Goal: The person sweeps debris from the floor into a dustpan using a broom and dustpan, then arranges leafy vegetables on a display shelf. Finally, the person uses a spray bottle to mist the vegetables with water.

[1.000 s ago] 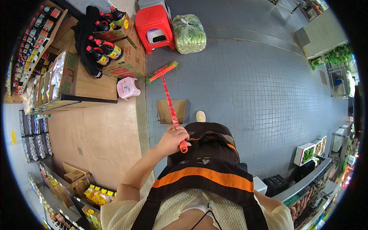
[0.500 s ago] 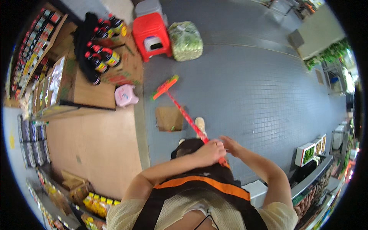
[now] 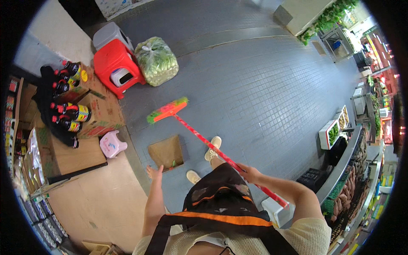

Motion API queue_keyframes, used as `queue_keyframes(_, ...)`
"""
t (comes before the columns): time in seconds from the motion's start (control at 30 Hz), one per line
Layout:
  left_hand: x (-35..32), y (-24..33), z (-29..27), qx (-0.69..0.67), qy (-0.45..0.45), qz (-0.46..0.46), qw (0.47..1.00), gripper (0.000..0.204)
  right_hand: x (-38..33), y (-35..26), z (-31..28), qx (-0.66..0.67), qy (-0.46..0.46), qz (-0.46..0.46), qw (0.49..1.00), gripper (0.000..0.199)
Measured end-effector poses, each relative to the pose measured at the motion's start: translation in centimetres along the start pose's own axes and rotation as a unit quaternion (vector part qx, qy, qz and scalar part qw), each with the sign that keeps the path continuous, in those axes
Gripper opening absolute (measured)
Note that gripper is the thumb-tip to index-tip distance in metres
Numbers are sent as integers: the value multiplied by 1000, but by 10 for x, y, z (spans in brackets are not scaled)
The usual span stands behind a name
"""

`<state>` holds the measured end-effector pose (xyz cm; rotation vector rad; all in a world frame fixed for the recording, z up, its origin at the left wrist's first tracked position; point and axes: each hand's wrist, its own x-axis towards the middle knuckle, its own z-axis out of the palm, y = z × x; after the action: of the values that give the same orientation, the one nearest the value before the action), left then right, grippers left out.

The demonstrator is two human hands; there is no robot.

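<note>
Red broom (image 3: 199,135) at centre frame, running on a slant from green-and-orange bristles (image 3: 167,110) at upper left down to the handle end at lower right. Right hand (image 3: 250,173) closed round the handle partway along. Left hand (image 3: 156,173) open, fingers spread, holding nothing, reaching down toward a flat brown cardboard sheet (image 3: 166,152) just below the bristles. A few green scraps on the cardboard's lower edge; grey tiled floor (image 3: 255,97) around it mostly free of litter, so sweeping seemingly near its end, with the scraps left to lift away. Red stool (image 3: 117,68) and bagged greens (image 3: 156,60) at upper left; bottles on boxes (image 3: 70,112) at far left.
</note>
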<state>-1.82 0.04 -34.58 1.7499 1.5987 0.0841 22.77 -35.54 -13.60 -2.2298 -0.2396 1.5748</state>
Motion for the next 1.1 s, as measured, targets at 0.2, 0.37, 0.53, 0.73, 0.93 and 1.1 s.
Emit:
queue_keyframes(0.2, 41, 24, 27, -128, -124, -212, 961, 15, -5, 83, -56, -84, 66, 87, 991, 54)
queue_keyframes(0.37, 31, 87, 34, -142, -111, -197, 964, 17, 52, 95, -102, -48, 94, 94, 990, 54)
queue_keyframes(0.53, 64, 168, 51, -109, -145, -90, 979, 32, 131, 50, -180, 31, 172, 22, 984, 48)
queue_keyframes(0.73, 93, 251, 81, -3, -93, -13, 996, 35, 162, 34, -247, 104, 229, -45, 967, 50)
queue_keyframes(0.93, 149, 295, 166, 80, -76, 87, 990, 37, 278, -47, -325, 25, 282, -73, 956, 52)
queue_keyframes(1.1, 142, 387, 235, 90, -93, 121, 984, 39, 317, -36, -283, -42, 218, -7, 975, 61)
